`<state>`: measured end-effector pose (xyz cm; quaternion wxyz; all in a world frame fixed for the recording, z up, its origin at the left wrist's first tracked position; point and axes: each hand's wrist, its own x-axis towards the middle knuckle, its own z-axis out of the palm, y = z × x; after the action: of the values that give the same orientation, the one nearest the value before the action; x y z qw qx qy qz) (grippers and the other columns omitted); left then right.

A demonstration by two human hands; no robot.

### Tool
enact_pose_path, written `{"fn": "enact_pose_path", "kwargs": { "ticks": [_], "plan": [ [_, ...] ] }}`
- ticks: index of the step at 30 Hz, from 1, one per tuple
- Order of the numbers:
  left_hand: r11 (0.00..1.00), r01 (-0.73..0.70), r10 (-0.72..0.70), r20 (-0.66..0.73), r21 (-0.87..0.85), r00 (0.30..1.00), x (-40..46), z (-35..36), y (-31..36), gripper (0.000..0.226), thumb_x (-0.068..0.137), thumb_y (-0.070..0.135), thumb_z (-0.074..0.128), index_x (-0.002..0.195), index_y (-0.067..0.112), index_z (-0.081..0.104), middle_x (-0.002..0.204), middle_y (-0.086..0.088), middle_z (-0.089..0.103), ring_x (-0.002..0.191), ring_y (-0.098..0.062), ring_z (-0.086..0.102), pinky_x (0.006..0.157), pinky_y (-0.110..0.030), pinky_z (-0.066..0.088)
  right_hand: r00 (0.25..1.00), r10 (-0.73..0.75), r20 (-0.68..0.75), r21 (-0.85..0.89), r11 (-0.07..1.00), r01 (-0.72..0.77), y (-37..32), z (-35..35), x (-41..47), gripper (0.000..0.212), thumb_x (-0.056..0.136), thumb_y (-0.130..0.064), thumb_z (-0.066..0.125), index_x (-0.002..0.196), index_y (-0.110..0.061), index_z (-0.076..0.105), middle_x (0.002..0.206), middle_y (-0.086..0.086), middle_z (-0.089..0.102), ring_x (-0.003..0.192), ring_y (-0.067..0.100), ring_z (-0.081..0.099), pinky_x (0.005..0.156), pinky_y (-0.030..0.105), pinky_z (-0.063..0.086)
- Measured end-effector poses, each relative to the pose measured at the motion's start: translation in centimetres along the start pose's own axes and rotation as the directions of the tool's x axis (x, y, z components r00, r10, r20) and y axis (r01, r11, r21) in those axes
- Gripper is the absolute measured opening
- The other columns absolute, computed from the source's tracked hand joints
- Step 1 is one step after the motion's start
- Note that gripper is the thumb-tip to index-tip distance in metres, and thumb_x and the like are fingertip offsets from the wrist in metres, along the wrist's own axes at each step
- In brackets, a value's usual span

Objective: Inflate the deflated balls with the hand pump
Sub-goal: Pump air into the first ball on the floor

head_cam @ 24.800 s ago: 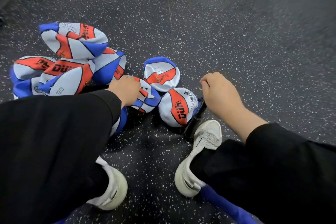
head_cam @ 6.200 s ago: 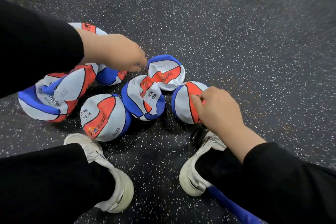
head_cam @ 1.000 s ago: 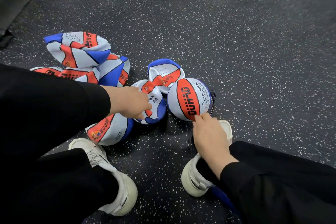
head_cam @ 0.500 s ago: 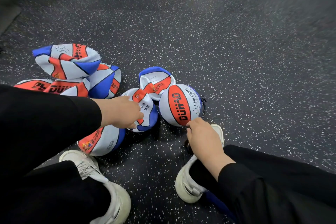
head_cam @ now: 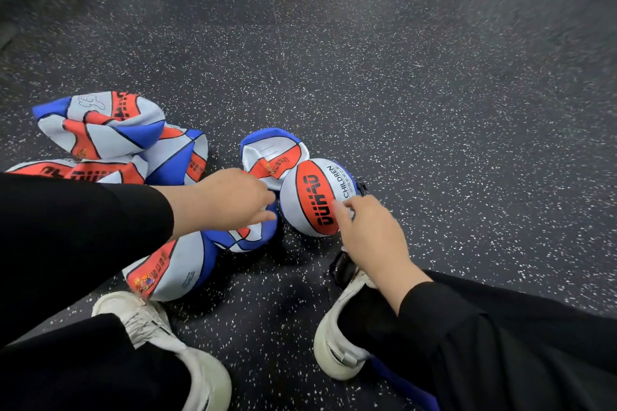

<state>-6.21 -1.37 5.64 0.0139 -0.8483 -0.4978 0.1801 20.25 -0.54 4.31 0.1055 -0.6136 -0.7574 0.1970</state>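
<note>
Both hands reach toward the cluster of balls at the middle of the view. The right hand [head_cam: 370,237] comes in from 5 o'clock, fingers bent, its fingertips [head_cam: 342,208] on the near face of the round, inflated red, white and blue rubber ball [head_cam: 314,198]; whether they pinch anything small there I cannot tell. The left hand [head_cam: 227,200] comes in from 9 o'clock with fingers extended, resting over a crumpled, half-flat ball of the same colours [head_cam: 247,237] and holding nothing that I can see.

Just at 11 o'clock of the round ball, touching it, sits a folded flat ball [head_cam: 270,153]. A fuller ball [head_cam: 173,270] lies at 7 o'clock by the left white shoe [head_cam: 160,340], and a heap of collapsed balls [head_cam: 110,133] lies at 10 o'clock.

A black part [head_cam: 344,269], probably the hand pump, shows under the right wrist beside the right white shoe [head_cam: 337,344], all on the speckled black rubber floor [head_cam: 434,110].

The flat balls look light, limp and grippy; each is best pinched around its valve so the skin stays taut. The firm one would roll, so it wants steadying from the side.
</note>
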Motion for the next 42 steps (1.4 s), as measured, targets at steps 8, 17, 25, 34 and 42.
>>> {"fn": "enact_pose_path", "kwargs": {
  "ticks": [8, 17, 25, 34, 42],
  "plan": [
    [0.908, 0.142, -0.222, -0.166, -0.395, 0.961, 7.6, -4.1, 2.7, 0.055, 0.102, 0.056, 0.047, 0.148, 0.027, 0.037, 0.132, 0.001, 0.056, 0.12, -0.026, 0.056, 0.082, -0.04, 0.048, 0.98, 0.188, 0.068, 0.024, 0.981, -0.19, 5.5, -4.6, 7.6, 0.035, 0.103, -0.034, 0.048, 0.129, -0.014, 0.057, 0.118, 0.01, 0.067, 0.105, 0.03, 0.059, 0.084, 0.034, 0.046],
    [0.773, 0.405, -0.431, 0.063, -0.488, 0.9, 14.1, -1.2, 6.1, 0.093, 0.084, 0.081, 0.051, 0.158, 0.033, 0.023, 0.161, -0.007, 0.029, 0.146, -0.034, 0.03, 0.106, -0.063, 0.04, 0.894, 0.122, 0.431, -0.007, 0.991, -0.132, 7.3, -1.6, 12.6, 0.058, 0.105, -0.031, 0.048, 0.156, -0.013, 0.027, 0.139, 0.015, 0.057, 0.112, 0.029, 0.059, 0.098, 0.039, 0.047],
    [0.714, 0.272, -0.255, 0.123, -0.645, 0.959, 11.4, 1.2, 2.9, 0.12, 0.072, 0.068, 0.078, 0.163, 0.034, 0.006, 0.163, -0.009, 0.016, 0.151, -0.034, 0.018, 0.12, -0.053, 0.029, 0.876, 0.076, 0.477, 0.433, 0.846, -0.31, 7.1, 2.0, 12.8, 0.054, 0.1, -0.02, 0.06, 0.151, -0.016, 0.041, 0.127, 0.017, 0.06, 0.096, 0.032, 0.07, 0.052, 0.022, 0.053],
    [0.698, 0.194, -0.217, 0.055, -0.689, 0.975, 10.6, 0.3, 3.7, 0.07, 0.082, 0.062, 0.073, 0.138, 0.029, 0.047, 0.154, 0.005, 0.037, 0.143, -0.021, 0.039, 0.112, -0.039, 0.038, 0.845, 0.047, 0.533, 0.507, 0.781, -0.364, 7.6, 0.0, 11.1, 0.035, 0.094, -0.003, 0.065, 0.128, 0.0, 0.058, 0.091, 0.022, 0.07, 0.07, 0.022, 0.067, 0.067, 0.032, 0.061],
    [0.823, 0.267, -0.282, 0.048, -0.5, 0.958, 12.9, -0.3, 6.7, 0.077, 0.082, 0.064, 0.068, 0.146, 0.029, 0.044, 0.142, -0.002, 0.04, 0.133, -0.026, 0.04, 0.104, -0.058, 0.043, 0.808, 0.064, 0.586, 0.499, 0.757, -0.421, 8.4, 0.4, 10.1, 0.032, 0.095, -0.001, 0.062, 0.127, 0.001, 0.055, 0.088, 0.02, 0.066, 0.073, 0.024, 0.064, 0.075, 0.04, 0.059]
  ]
}}
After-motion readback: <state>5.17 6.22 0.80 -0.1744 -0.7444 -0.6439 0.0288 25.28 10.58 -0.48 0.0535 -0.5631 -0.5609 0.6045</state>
